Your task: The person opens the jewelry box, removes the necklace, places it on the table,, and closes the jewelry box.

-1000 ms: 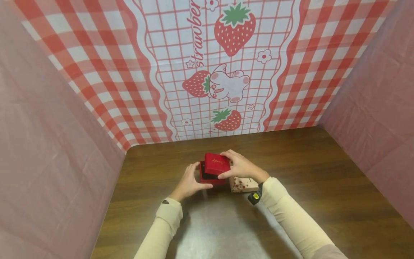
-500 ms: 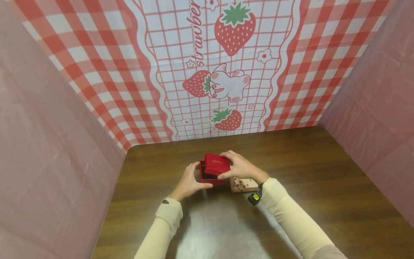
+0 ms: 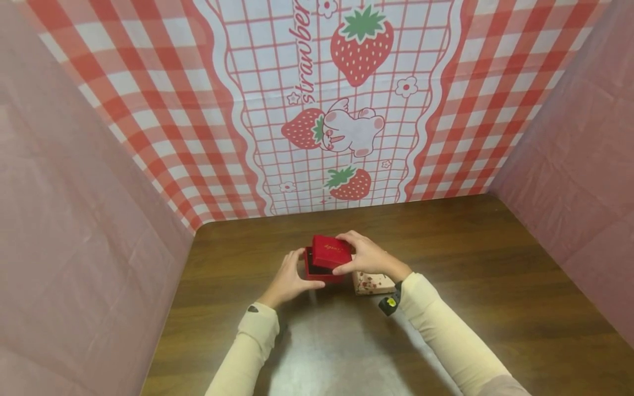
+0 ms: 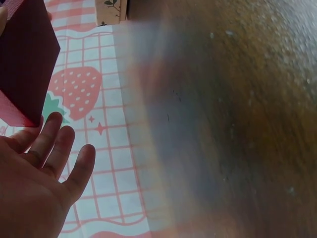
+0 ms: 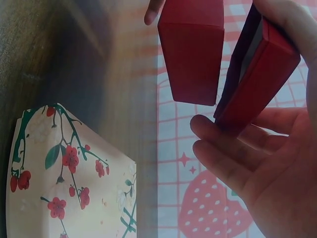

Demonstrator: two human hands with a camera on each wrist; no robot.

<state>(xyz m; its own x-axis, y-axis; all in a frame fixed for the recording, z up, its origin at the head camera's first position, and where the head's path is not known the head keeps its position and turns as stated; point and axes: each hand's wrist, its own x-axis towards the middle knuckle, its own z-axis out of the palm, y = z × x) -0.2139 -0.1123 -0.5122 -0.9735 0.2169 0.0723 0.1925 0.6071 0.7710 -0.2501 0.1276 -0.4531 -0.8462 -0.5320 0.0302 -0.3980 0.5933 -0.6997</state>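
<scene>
A small red gift box base point(image 3: 317, 278) with a dark inside is gripped by my left hand point(image 3: 288, 281), thumb at the near side and fingers at the far left. My right hand point(image 3: 367, 255) holds the matching red lid point(image 3: 331, 251), marked with gold lettering, tilted over the base and covering part of its opening. In the right wrist view, a gap separates the lid point(image 5: 265, 74) from the base point(image 5: 193, 59). The left wrist view shows the dark red side of the base point(image 4: 29, 64) beside my fingers. Whatever lies deeper inside the base is hidden.
Under my right wrist, a cream box with red blossoms point(image 3: 371, 284) lies on the brown wooden table point(image 3: 238, 341). Behind the table hangs a strawberry-print cloth point(image 3: 342, 126). Pink cloth walls point(image 3: 89, 220) stand on both sides.
</scene>
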